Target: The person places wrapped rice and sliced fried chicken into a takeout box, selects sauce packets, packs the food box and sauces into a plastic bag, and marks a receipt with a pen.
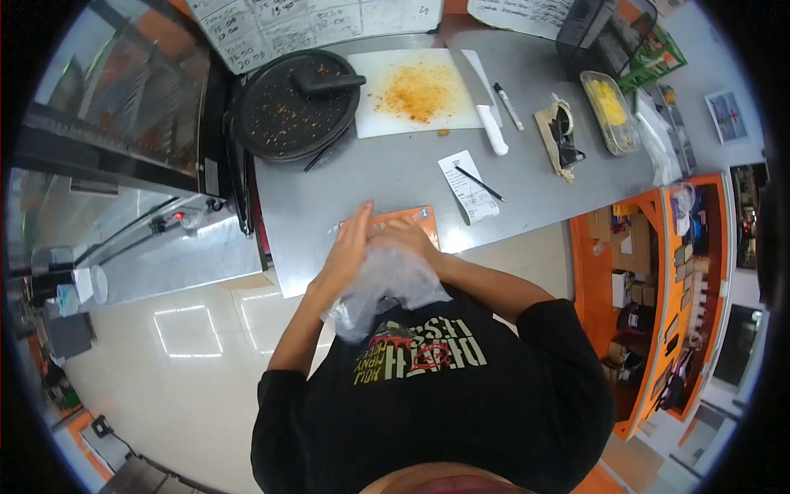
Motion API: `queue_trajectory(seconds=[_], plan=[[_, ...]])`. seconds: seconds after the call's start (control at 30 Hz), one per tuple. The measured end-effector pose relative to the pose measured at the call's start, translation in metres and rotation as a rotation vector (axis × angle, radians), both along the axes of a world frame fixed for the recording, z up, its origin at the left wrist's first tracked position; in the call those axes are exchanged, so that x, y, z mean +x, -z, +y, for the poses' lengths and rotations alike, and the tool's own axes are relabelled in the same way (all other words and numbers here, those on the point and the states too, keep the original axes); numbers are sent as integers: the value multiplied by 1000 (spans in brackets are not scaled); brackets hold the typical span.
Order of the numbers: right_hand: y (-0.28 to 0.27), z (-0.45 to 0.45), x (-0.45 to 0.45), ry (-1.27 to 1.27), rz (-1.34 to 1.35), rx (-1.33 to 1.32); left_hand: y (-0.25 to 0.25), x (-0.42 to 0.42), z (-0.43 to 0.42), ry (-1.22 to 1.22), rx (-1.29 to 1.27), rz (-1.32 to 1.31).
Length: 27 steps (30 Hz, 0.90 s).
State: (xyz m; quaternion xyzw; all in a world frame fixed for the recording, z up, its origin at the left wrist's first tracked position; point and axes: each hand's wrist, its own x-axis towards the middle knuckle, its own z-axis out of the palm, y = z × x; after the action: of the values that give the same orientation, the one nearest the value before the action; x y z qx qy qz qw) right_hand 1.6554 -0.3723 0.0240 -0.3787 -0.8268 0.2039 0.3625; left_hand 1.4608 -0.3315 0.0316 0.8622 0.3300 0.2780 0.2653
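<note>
A clear plastic bag [387,280] hangs over the near edge of the metal table, against the black shirt. My left hand [350,240] lies along the bag's left side with its fingers stretched forward. Bent over the top of the bag, the fingers of my right hand [405,234] grip the plastic. Beneath and just beyond my hands is a flat orange item [426,221], partly covered by them. A printed receipt [467,189] with a black pen [480,183] across it lies to the right.
At the back left, a dark round stone dish [284,119] holds a black pestle [325,84]. Beside it are a stained white cutting board [374,115], a white-handled knife [491,130], a marker [508,107], a tape roll [561,122] and a container of yellow food [609,107]. Orange shelves [650,305] stand right.
</note>
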Motion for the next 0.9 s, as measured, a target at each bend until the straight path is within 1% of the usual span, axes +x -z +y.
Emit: queue_trajectory(seconds=[0.03,0.07,0.1,0.17,0.2,0.23,0.33,0.4,0.47,0.57,0.67,0.73,0.77,0.8,0.83,0.9], plan=[[2,2,-2,-10,-12,137,23,0,2,55,177,178],[-2,8,-5,-27,-24,278,20,3,7,101,359,356],[-8,13,-9,-25,-27,366,16,6,11,187,137,380],[-23,27,-15,-128,-25,414,7,14,10,211,-52,277],[-33,36,-19,-197,-20,441,4,16,9,214,-75,213],[-64,44,-24,-275,0,437,2,18,9,216,-100,162],[-58,58,-32,-402,37,328,-1,19,9,241,-170,55],[-48,67,-39,-467,-10,278,-3,14,8,253,-229,8],[-39,74,-42,-514,-66,244,5,16,7,255,-326,-69],[-54,73,-59,-583,-125,224,27,32,5,253,-469,-249],[-80,62,-76,-589,-246,121,41,47,-8,238,-553,-431],[-120,51,-60,-566,32,-87,48,46,-18,166,-669,-568],[-140,49,-51,-560,171,-182,47,42,-19,75,-817,-678],[-152,52,-33,-610,334,-355,46,38,-20,-26,-954,-807],[-157,57,-8,-659,499,-531,35,19,-13,-64,-799,-541],[-129,70,46,-381,601,-318,-1,9,-9,-96,-651,-451]])
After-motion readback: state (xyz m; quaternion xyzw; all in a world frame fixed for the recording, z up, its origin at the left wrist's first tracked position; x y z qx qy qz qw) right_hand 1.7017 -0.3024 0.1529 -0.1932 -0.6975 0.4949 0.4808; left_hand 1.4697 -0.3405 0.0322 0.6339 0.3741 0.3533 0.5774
